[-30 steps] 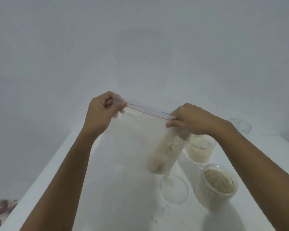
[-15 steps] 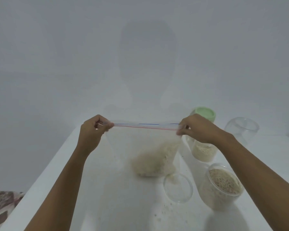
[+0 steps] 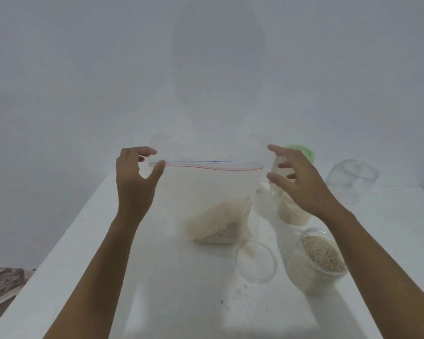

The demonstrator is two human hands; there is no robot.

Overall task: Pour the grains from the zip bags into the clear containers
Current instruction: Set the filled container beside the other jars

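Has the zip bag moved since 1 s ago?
Yes. The zip bag, hanging tilted then, has come down onto the table, standing level behind and left of the empty container.

At twelve o'clock you face a plain, pale grey-white wall [image 3: 83,69], bare and lit softly and evenly. A broad, dim shadow [image 3: 218,57] lies on it dead centre, rounded at the top and widening lower down (its edges are faint and melt into the paint). A white table [image 3: 103,277] runs from six o'clock away toward that wall, and its left edge slants from seven o'clock up toward eleven. Down at eight o'clock, past the table's edge, you see a patch of brown-and-cream patterned surface [image 3: 3,285]; you cannot tell whether it is floor or cloth.
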